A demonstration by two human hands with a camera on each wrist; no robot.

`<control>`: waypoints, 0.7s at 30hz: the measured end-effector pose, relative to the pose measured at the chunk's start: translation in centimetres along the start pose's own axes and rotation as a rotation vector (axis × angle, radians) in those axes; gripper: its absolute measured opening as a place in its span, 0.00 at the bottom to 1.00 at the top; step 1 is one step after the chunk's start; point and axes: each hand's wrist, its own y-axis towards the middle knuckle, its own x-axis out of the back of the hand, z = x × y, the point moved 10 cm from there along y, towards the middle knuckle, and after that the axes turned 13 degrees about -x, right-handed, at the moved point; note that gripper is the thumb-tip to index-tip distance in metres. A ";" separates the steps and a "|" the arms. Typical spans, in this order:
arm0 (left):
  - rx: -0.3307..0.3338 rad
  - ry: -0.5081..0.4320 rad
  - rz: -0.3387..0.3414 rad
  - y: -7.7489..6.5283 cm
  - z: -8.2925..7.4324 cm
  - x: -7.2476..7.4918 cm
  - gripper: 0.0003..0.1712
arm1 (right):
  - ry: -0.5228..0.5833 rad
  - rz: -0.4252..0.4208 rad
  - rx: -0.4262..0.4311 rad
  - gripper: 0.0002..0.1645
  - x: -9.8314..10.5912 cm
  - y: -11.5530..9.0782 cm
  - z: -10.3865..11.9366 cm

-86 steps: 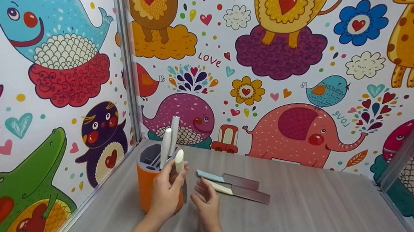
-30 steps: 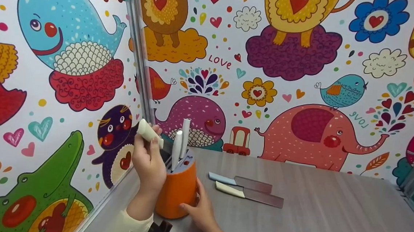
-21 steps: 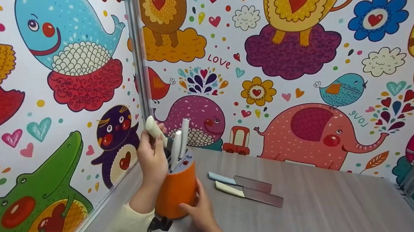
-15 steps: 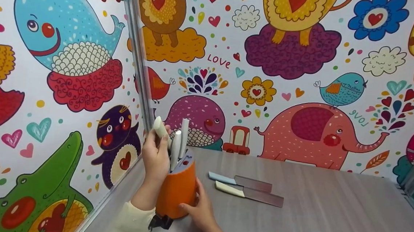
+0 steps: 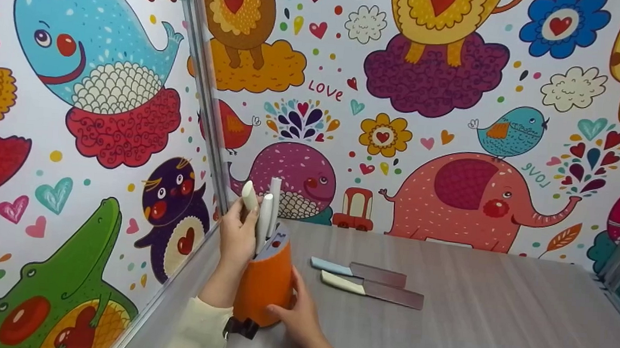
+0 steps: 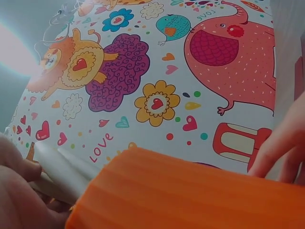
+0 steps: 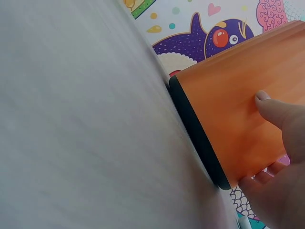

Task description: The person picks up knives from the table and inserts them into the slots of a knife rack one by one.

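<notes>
In the head view my left hand [image 5: 236, 237] holds a knife by its cream handle [image 5: 249, 194], at the left side of the orange knife block [image 5: 264, 291]. The knife's blade is hidden behind the hand and the block. Two white knife handles [image 5: 265, 219] rise from the block's grey slotted top, right beside the cream one. My right hand [image 5: 305, 311] grips the block low on its right side. In the right wrist view the thumb lies across the orange wall [image 7: 224, 109] and the fingers curl round the far side, near the dark base [image 7: 195, 133].
Right of the block, a cleaver with a light blue handle [image 5: 331, 266] and another with a cream handle [image 5: 342, 283] lie side by side on the grey table [image 5: 468, 327]. Printed panels [image 5: 333, 159] enclose the left and back, close behind the block.
The left hand has carried the cream-handled knife round to the block's left, then rightward, its handle turning more upright. The right hand has come onto the block and stayed there.
</notes>
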 end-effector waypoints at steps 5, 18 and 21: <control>0.068 0.054 0.036 0.0 0.9 -0.1 0.20 | 0.001 -0.005 0.006 0.60 0.0 0.0 0.0; -0.004 0.115 -0.003 -0.8 0.9 0.8 0.25 | -0.016 -0.007 0.030 0.61 0.0 0.1 0.1; -0.120 0.175 -0.120 -2.0 0.2 2.4 0.23 | -0.032 -0.017 0.049 0.61 0.1 0.1 0.1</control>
